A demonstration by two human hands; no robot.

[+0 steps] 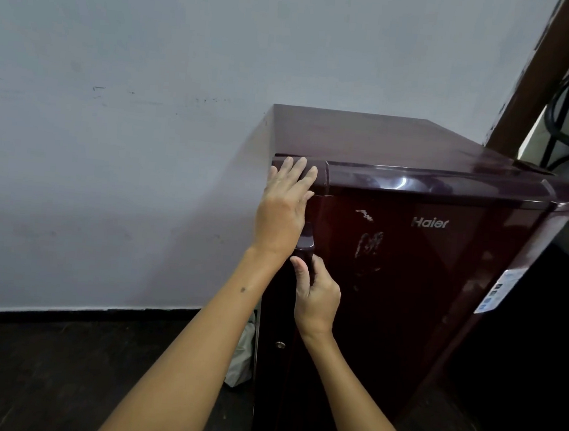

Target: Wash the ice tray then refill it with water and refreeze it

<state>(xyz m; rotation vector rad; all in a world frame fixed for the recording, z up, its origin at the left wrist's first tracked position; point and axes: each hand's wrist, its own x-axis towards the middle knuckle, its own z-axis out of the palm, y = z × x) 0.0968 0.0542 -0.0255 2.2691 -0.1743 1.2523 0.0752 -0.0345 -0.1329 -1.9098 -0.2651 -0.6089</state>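
We see a pale wall (111, 131) filling the view from 9 to 12 o'clock, and a dark floor (55, 377) at 7. A maroon fridge (408, 277) stands from centre toward 4 o'clock, its door closed. Our left hand (285, 208) lies flat, fingers straight, on the door's top corner just left of centre. Our right hand (317, 297), just below centre, curls round the door handle (305, 243), grasping it. No ice tray shows. 1 white label (498, 290) sits at 3 o'clock.
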